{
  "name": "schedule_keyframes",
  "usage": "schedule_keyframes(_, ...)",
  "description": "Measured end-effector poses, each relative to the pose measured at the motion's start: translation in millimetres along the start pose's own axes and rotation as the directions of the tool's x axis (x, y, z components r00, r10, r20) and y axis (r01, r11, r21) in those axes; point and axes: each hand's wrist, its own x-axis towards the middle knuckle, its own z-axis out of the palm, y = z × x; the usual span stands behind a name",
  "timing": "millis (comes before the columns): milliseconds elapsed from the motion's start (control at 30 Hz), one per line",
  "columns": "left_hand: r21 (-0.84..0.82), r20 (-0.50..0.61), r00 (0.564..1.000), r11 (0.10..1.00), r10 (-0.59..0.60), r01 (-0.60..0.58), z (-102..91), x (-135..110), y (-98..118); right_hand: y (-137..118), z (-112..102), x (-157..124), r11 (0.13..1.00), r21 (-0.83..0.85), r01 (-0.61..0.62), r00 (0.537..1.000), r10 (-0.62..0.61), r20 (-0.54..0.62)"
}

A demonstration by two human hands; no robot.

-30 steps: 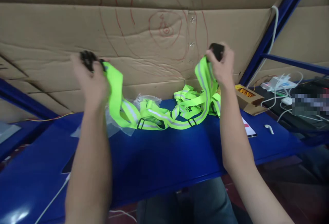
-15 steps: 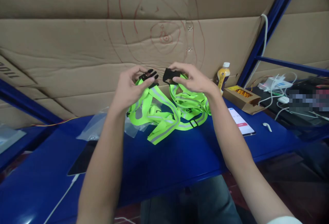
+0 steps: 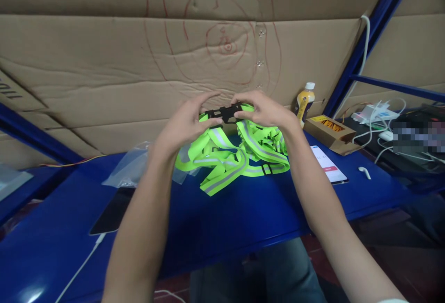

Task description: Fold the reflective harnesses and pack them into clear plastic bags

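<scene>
A black side-release buckle [image 3: 227, 113] is held level between my two hands, its prong half and socket half meeting. My left hand [image 3: 189, 122] grips the prong half, thumb along the front edge and fingers behind. On the other side my right hand [image 3: 262, 110] pinches the socket half between thumb and fingers. Neon-green reflective straps [image 3: 225, 175] with a silver stripe hang from both halves and lie in a loose heap on the blue table [image 3: 236, 219]. Whether the prongs are fully latched I cannot tell.
Left of the straps lie a clear plastic bag [image 3: 127, 168] and a dark tablet or phone [image 3: 111, 212] with a white cable. To the right are a lit phone [image 3: 328, 166], a white earbud [image 3: 364, 172], an open cardboard box [image 3: 330, 134] and a yellow drink bottle [image 3: 306, 101]. Cardboard walls the back.
My hands have come together, with the left moving rightward. The two buckle halves, apart before, now meet. The straps below have shifted slightly.
</scene>
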Motion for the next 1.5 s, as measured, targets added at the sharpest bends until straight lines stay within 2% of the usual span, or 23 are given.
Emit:
schedule_keyframes(100,0.099,0.022,1.0,0.995,0.02,-0.022,2.3,-0.7,4.2,-5.6,4.1,2.4,0.998,-0.046,-0.037,0.999,0.037,0.003)
schedule_keyframes(167,0.109,0.011,1.0,0.994,0.025,-0.026,2.4,0.1,4.1,-8.9,5.7,3.6,0.998,-0.053,-0.042,0.998,0.039,-0.04)
schedule_keyframes(233,0.047,0.017,1.0,0.999,-0.004,0.003,1.8,1.8,1.4,-11.7,6.6,4.9,0.999,-0.042,-0.02,0.992,0.015,-0.122)
schedule_keyframes(300,-0.078,0.026,0.996,0.994,-0.08,0.082,1.2,3.8,-3.1,-14.0,7.2,6.1,0.999,-0.045,0.013,0.977,-0.022,-0.212)
schedule_keyframes(367,-0.222,0.003,0.988,0.963,-0.157,0.153,0.4,5.3,-8.4,-15.4,7.4,6.9,0.996,-0.076,0.048,0.965,-0.066,-0.253)
schedule_keyframes(433,-0.339,-0.057,0.982,0.929,-0.178,0.149,-1.6,5.7,-13.6,-16.0,6.9,6.6,0.991,-0.103,0.085,0.967,-0.107,-0.233)
schedule_keyframes(500,-0.377,-0.127,0.983,0.923,-0.134,0.077,-4.6,5.1,-17.4,-16.3,5.9,5.4,0.988,-0.09,0.124,0.973,-0.139,-0.182)
schedule_keyframes(600,-0.31,-0.184,0.983,0.95,-0.014,-0.045,-7.6,4.2,-17.9,-16.0,3.7,3.1,0.99,-0.021,0.139,0.978,-0.14,-0.152)
schedule_keyframes(700,-0.22,-0.17,0.981,0.967,0.094,-0.131,-4.3,4.9,-10.5,-15.1,0.6,1.8,0.996,0.0,0.09,0.986,-0.089,-0.143)
schedule_keyframes(767,-0.186,-0.159,0.98,0.972,0.118,-0.147,0.2,5.7,-4.0,-15.3,-2.2,1.3,0.999,-0.023,0.041,0.998,-0.042,-0.039)
schedule_keyframes(833,-0.164,-0.161,0.984,0.981,0.076,-0.103,3.5,5.9,-0.1,-17.0,-4.8,0.9,0.998,-0.059,-0.001,0.999,0.004,0.05)
schedule_keyframes(867,-0.158,-0.154,0.988,0.986,0.03,-0.055,4.1,5.6,-0.2,-18.3,-5.7,0.8,0.997,-0.075,-0.013,0.999,0.017,0.052)
schedule_keyframes(933,-0.175,-0.11,0.99,0.982,-0.088,0.068,2.4,4.5,-4.3,-21.5,-6.0,1.0,0.996,-0.091,-0.017,0.999,0.014,-0.031)
schedule_keyframes(1000,-0.267,-0.041,0.98,0.948,-0.192,0.175,-2.0,3.2,-11.5,-23.9,-4.4,2.1,0.996,-0.084,-0.002,0.993,-0.008,-0.122)
schedule_keyframes(1133,-0.472,0.049,0.954,0.835,-0.296,0.283,-12.7,2.0,-18.4,-22.4,2.3,6.9,0.996,-0.043,0.08,0.987,-0.085,-0.135)
schedule_keyframes(1233,-0.512,0.03,0.96,0.82,-0.28,0.255,-18.5,1.5,-13.6,-16.1,8.4,9.8,0.986,0.015,0.167,0.981,-0.165,-0.107)
schedule_keyframes(1333,-0.506,-0.006,0.976,0.843,-0.217,0.184,-18.6,1.4,-9.2,-8.9,15.5,10.6,0.978,0.09,0.189,0.979,-0.181,-0.094)
schedule_keyframes(1500,-0.345,-0.101,0.987,0.935,-0.126,0.084,-3.2,5.7,-10.4,-5.3,28.5,12.1,0.975,0.146,0.168,0.986,-0.167,-0.015)
